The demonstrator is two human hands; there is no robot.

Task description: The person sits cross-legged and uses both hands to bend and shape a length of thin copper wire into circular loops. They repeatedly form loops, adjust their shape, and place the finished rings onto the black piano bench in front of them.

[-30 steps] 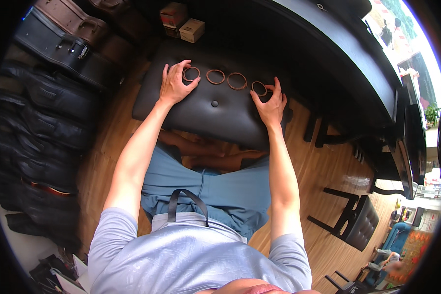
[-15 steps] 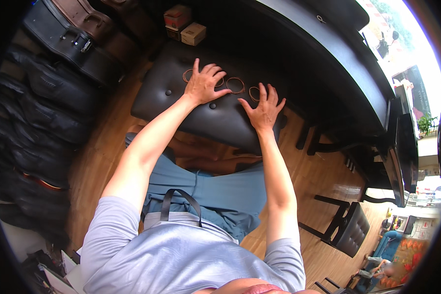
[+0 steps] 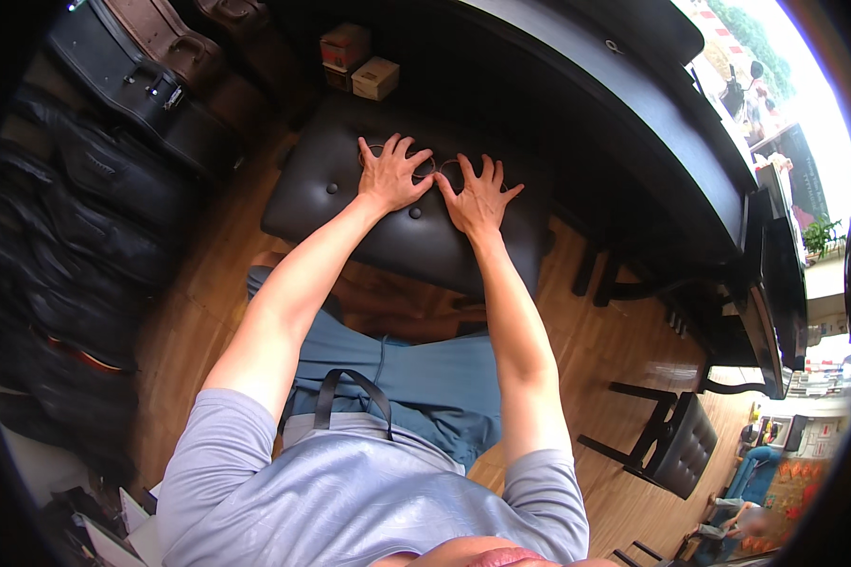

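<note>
Both hands rest on the black tufted bench seat (image 3: 298, 203). My left hand (image 3: 388, 181) lies palm down with its fingers spread, over thin copper-coloured wire rings whose edges show between the fingers. Close beside it, my right hand (image 3: 478, 198) is also palm down and spread, its thumb near the left thumb. A further thin ring (image 3: 449, 163) shows partly between the two hands, under the right fingers. Neither hand grips anything. How many rings lie beneath the hands is hidden.
Small boxes (image 3: 376, 79) stand at the bench's far left corner. Instrument cases (image 3: 113, 71) and black soft bags (image 3: 66, 246) line the left side. A dark curved-looking piano-like body (image 3: 624, 113) borders the far side. Another black padded bench (image 3: 683, 444) and a distant person are at right.
My right hand has slid left along the seat, closing the gap to my left hand. My left hand has shifted slightly, still spread. The ring at the right is now covered or moved.
</note>
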